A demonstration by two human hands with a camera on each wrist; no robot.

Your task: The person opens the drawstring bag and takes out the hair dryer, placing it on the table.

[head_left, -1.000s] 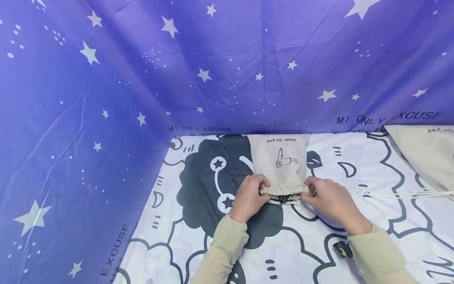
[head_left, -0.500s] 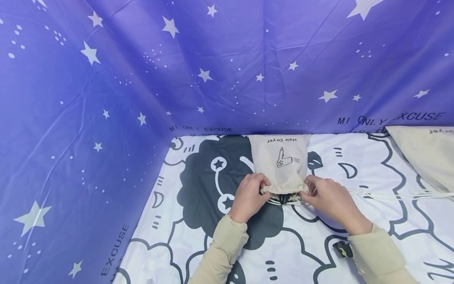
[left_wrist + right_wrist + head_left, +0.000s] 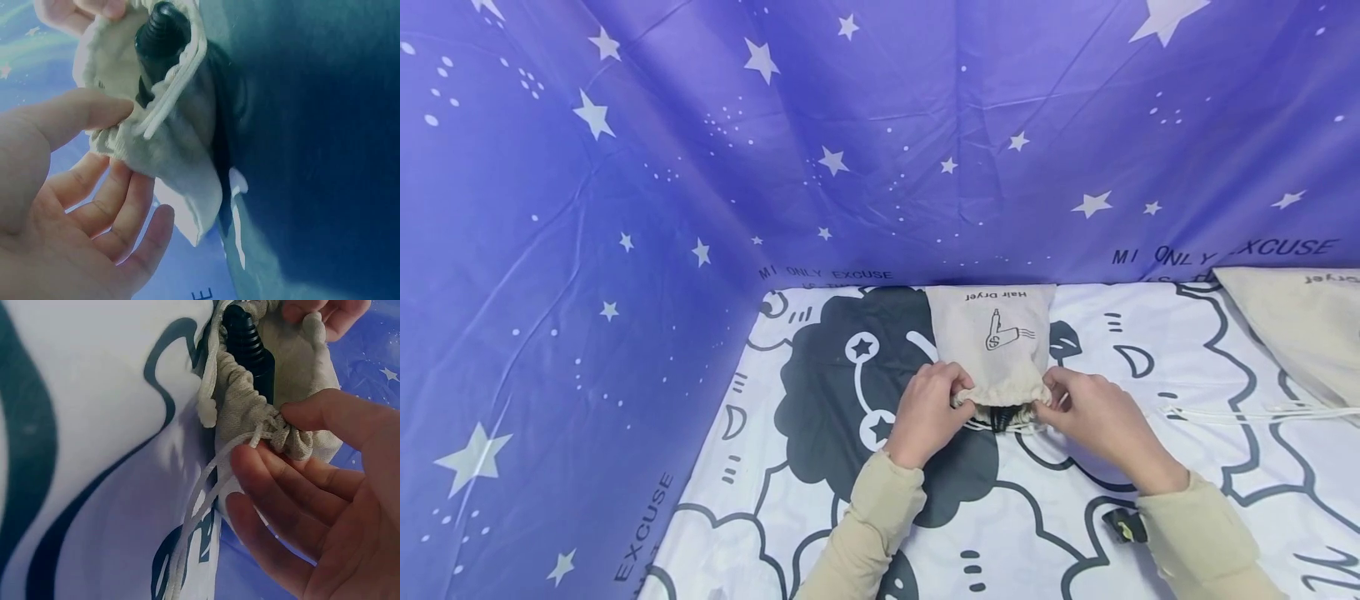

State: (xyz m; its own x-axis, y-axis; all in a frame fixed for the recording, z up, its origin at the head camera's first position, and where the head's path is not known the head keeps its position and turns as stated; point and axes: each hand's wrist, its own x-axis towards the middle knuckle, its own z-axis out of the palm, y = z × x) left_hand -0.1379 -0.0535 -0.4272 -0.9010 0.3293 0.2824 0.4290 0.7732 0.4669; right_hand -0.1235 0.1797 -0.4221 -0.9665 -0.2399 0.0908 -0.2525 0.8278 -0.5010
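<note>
My sleeves (image 3: 887, 493) are showing beige; the drawstring bag (image 3: 992, 367) I am holding is showing cream, with a black hair-dryer drawing (image 3: 997, 337) and lettering (image 3: 995, 296). Its cords (image 3: 210, 372) are looking white, the ribbed tip (image 3: 244, 331) inside black. The cloth (image 3: 1022, 550) is displaying dark cartoon outlines on white; the violet-blue curtain (image 3: 880, 92) is carrying pale stars and dots.

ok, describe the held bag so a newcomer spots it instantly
On the white cartoon-print sheet, find the far edge, below the purple starry curtain. There lies a beige drawstring bag, opening toward the person. Unlike the bag farther right, its mouth is pinched by the left hand and right hand.
</note>
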